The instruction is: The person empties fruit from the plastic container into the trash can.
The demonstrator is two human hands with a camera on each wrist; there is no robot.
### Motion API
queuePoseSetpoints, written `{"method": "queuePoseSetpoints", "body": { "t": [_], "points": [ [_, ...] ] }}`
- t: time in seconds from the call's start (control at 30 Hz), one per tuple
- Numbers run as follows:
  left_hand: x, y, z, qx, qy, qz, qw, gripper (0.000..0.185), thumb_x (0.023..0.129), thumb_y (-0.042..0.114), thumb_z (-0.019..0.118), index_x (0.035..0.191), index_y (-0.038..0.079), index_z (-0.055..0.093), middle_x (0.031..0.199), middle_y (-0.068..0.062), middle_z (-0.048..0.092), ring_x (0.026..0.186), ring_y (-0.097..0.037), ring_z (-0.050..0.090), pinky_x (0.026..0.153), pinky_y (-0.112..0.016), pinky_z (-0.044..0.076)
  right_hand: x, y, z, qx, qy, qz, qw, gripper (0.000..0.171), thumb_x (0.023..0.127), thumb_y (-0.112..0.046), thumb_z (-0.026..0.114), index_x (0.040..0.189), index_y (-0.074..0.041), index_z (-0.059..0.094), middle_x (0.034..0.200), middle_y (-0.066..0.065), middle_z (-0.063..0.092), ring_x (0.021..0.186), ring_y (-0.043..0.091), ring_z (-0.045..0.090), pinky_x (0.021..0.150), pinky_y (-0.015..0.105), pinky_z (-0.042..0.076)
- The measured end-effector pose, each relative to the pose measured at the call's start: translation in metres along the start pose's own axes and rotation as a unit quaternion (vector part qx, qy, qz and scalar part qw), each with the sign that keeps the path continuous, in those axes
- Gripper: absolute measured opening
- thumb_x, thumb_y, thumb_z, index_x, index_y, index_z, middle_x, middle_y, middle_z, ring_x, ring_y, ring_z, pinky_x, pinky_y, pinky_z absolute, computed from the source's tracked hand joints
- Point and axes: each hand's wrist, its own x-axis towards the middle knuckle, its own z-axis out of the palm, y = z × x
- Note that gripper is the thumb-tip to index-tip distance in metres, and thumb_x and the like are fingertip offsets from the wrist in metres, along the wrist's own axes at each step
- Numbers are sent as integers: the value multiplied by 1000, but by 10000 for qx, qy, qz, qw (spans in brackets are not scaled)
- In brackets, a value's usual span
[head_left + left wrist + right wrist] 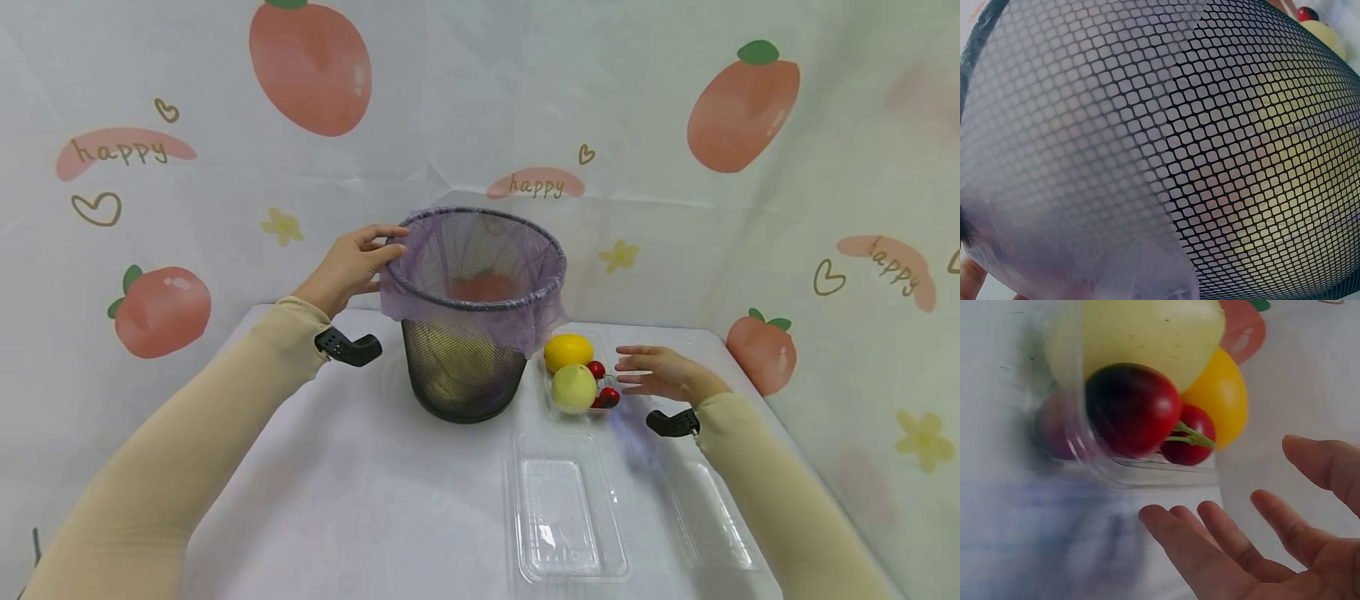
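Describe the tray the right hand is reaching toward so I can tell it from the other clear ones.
Start at the black mesh bin with the purple liner. Just to its right sits a clear tray, beside the open right hand. It alone holds fruit: a yellow one, a pale green one and small red ones; the nearer trays are empty.

beige sleeves (187, 450), black wrist mounts (347, 346)

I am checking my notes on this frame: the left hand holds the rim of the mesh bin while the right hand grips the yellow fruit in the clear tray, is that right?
Not quite. The right hand grips nothing: in the right wrist view its fingers are spread open just short of the clear tray, apart from the yellow fruit. The left hand does hold the rim of the mesh bin, as the head view shows.
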Motion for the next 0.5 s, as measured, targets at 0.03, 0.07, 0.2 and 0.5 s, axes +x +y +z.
{"method": "queuePoseSetpoints", "body": {
  "t": [0.03,0.07,0.2,0.5],
  "points": [
    [0,0,0,-4,4,0,10000,45,99,27,56,143,19,48,131,-8,47,113,-18,49,105,-47,45,1,1,1,-45,-13,23,10000,62,105,-18,40,153,3,6,139,21,36,119,27,50,111,52,34],
    [0,0,0,-7,7,-1,10000,46,99,27,56,143,19,48,131,-8,47,113,-18,49,105,-46,45,3,1,2,-85,-32,40,10000,62,105,-17,39,153,3,6,135,19,39,116,25,51,111,52,35],
    [0,0,0,-5,3,-7,10000,46,99,28,56,143,19,48,131,-7,47,112,-18,49,105,-46,45,7,2,6,-187,-132,90,9997,62,105,-17,39,152,5,6,123,10,45,111,22,51,111,49,38],
    [1,-1,0,-9,3,-8,10000,45,99,29,56,142,21,48,132,-7,47,112,-17,49,105,-46,45,14,3,13,-118,-43,318,9994,60,105,-13,36,152,7,4,131,17,37,106,21,49,112,54,33]
  ]
}}
